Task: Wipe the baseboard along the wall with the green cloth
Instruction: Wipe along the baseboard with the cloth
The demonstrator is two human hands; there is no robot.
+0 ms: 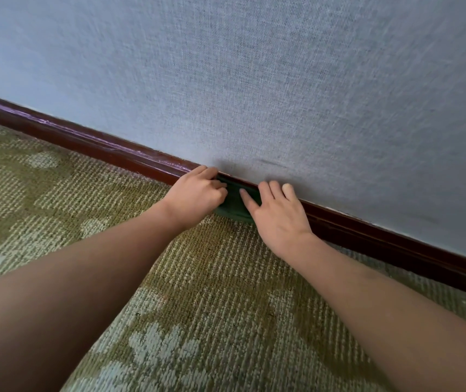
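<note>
A dark red-brown baseboard (84,138) runs along the foot of the wall, from upper left down to the right edge. A folded dark green cloth (233,203) is pressed against it near the middle of the view. My left hand (197,195) has its fingers curled on the cloth's left end, at the top of the baseboard. My right hand (275,215) lies flat, fingers spread, on the cloth's right side, fingertips reaching the wall. Both hands hide most of the cloth.
A grey-blue textured wall (254,80) fills the upper half, with faint dark scuffs above the hands. Olive carpet (212,278) with pale leaf patterns covers the floor beneath my forearms.
</note>
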